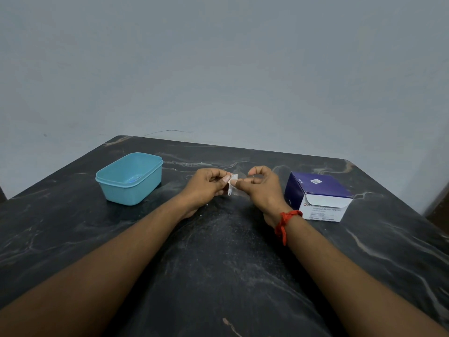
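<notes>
- The left hand (pixel 206 188) was found curled, with thumb and forefinger pinched on the left edge of a small pale sachet (pixel 233 183). The remaining fingers were folded towards the palm.
- The right hand (pixel 261 188) was likewise found curled, with thumb and forefinger pinched on the sachet's opposite edge. A red thread (pixel 283 223) was noted at that wrist.
- The sachet was held between the two hands, just above the dark marbled table (pixel 218 263). It lay roughly midway between a blue tub (pixel 131 194) on the left and a purple-and-white carton (pixel 318 190) on the right, well apart from both.
- Whether the sachet had been torn could not be determined, as much of it was hidden by fingertips.
- The sachet was judged very light, thin and limp, probably foil or film. It was therefore considered liable to crumple, or to slip if held by its flat faces.
- Hold was judged best taken at the sealed margins, close on either side of one edge, so that a tear could be started between the two pinches.
- The contents were judged soft and unlikely to be harmed by pressure. Loss of grip on the smooth wrapper was recorded as the chief risk.
- The carton's white flap was seen folded down over its front.
</notes>
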